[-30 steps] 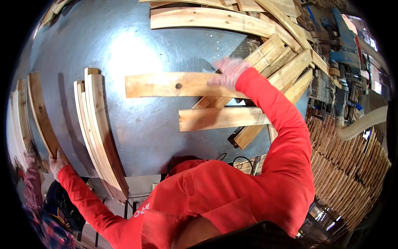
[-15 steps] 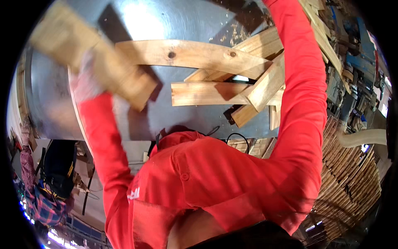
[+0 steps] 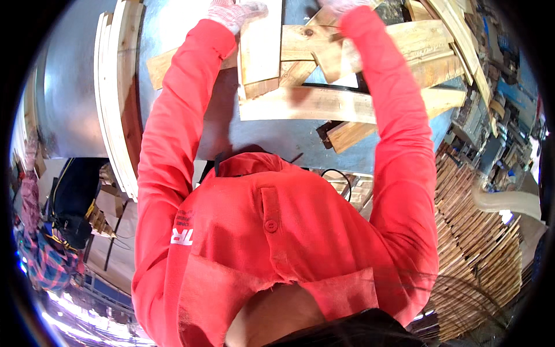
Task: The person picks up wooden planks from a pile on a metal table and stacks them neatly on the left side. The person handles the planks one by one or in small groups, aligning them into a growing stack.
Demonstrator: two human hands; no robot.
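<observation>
My left hand (image 3: 234, 14), in a pale knitted glove, is at the left edge of a light wooden board (image 3: 260, 49). Its thumb side lies over the board's face and the fingers look closed round the edge, partly hidden. The board stretches away from me across other planks. At the top edge of the view is my right hand (image 3: 344, 5), also gloved, above the loose planks; its fingers are cut off and blurred. Below it, a long plank (image 3: 312, 104) lies crosswise, nearest to me.
Long boards (image 3: 118, 87) lie side by side on the metal tabletop (image 3: 69, 110) at left, jutting past its near edge. Several planks (image 3: 425, 43) are piled crisscross at right. Stacked wood strips (image 3: 474, 248) and a pale hose (image 3: 503, 201) are lower right. Another person's plaid clothing (image 3: 55, 263) shows lower left.
My left hand has moved from the far left toward the middle, where a board now lies lengthwise over the planks. My right hand has come back into view at the top.
</observation>
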